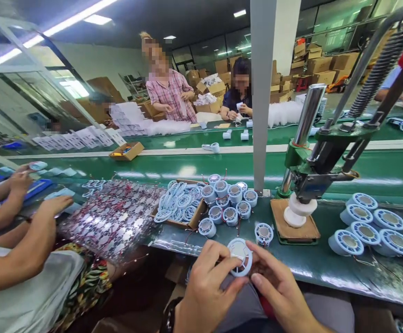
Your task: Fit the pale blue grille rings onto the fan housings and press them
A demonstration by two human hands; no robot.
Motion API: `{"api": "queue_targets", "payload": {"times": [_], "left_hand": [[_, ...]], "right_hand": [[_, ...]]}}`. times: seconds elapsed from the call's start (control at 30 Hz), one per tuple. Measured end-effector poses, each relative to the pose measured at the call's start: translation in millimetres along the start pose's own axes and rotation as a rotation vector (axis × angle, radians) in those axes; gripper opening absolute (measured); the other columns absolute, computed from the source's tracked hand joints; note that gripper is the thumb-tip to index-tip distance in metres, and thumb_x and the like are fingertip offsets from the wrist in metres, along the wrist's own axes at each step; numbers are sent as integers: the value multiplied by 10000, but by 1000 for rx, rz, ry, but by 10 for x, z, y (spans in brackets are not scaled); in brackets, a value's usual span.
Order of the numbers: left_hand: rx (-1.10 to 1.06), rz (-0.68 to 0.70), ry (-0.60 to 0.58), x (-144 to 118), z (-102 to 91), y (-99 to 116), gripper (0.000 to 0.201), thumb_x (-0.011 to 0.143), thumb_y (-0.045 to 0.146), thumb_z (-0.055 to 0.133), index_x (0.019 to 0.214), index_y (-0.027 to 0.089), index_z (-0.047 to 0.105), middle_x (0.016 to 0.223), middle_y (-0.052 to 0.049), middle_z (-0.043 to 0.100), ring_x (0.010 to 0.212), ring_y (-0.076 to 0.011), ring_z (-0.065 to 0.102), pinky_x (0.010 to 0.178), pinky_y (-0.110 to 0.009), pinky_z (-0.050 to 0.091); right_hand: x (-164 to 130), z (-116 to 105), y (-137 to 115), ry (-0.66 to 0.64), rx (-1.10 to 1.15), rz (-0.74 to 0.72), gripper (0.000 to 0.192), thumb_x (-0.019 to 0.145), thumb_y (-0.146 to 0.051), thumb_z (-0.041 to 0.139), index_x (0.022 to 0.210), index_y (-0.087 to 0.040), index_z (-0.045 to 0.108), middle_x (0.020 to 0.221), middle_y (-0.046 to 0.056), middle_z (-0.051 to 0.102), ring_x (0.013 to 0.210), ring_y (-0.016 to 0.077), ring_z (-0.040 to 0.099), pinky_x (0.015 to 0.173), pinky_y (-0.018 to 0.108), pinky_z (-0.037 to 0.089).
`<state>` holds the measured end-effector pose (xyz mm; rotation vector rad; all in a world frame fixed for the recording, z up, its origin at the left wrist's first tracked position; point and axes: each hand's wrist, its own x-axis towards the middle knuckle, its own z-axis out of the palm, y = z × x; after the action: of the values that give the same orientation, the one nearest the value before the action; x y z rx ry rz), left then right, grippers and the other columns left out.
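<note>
My left hand (206, 286) and my right hand (279, 289) hold a light blue round motor housing (240, 270) between them, above my lap at the bench edge. Its spoked ring face is turned up toward me. The left fingers are bent over the face and its near rim, while the right fingers and thumb grip the far side. A similar housing (264, 234) stands alone on the bench just beyond. Behind it on the left is a cluster of housings (229, 215) with thin red wires. An open box (195, 221) beside them holds loose blue rings (179, 201).
A hand press (305, 185) with a white pad stands over a brown board (277, 215). More housings (364, 231) sit to its right. A co-worker's arms (31, 240) are at the left, near a bag-covered sheet of wired parts (114, 217). A post (261, 92) rises beyond the bench.
</note>
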<state>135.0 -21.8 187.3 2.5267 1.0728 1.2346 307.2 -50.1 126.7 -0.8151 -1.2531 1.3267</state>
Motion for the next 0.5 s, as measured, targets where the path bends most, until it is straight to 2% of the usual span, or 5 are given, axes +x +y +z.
{"api": "queue_targets", "payload": {"times": [0.13, 0.3, 0.43, 0.47, 0.5], "left_hand": [[-40, 25, -18, 29, -9, 51, 216, 969, 397, 611, 877, 207, 657, 727, -37, 607, 692, -180, 539, 599, -282, 486], [-48, 6, -35, 5, -3, 71, 214, 954, 413, 630, 874, 220, 676, 722, -43, 619, 689, -189, 553, 596, -297, 494], [-89, -72, -168, -59, -262, -85, 211, 934, 419, 664, 851, 238, 734, 735, -28, 637, 687, -172, 592, 597, -269, 504], [-62, -138, -128, -120, -365, -187, 192, 919, 409, 687, 841, 243, 743, 742, -19, 639, 678, -164, 595, 586, -260, 496], [-6, -226, -25, -208, -467, -309, 175, 896, 398, 713, 821, 243, 746, 742, -10, 634, 662, -158, 591, 572, -254, 484]], "right_hand": [[-62, -8, -68, 25, 100, 80, 387, 958, -381, 648, 1343, -355, 629, 1130, 49, 743, 1012, 184, 709, 936, 305, 567], [-84, 32, -63, 60, 70, 45, 391, 943, -389, 661, 1329, -331, 639, 1119, 57, 758, 990, 195, 726, 925, 319, 577], [-49, -68, -110, 96, -130, -21, 338, 935, -368, 653, 1257, -272, 681, 951, 50, 768, 859, 177, 733, 805, 273, 596], [-49, -156, -106, 139, -200, -39, 315, 933, -357, 647, 1229, -260, 690, 916, 46, 767, 835, 172, 731, 789, 265, 595], [-55, -267, -89, 201, -270, -52, 291, 929, -351, 642, 1196, -249, 697, 891, 43, 766, 818, 169, 731, 780, 261, 595]]}}
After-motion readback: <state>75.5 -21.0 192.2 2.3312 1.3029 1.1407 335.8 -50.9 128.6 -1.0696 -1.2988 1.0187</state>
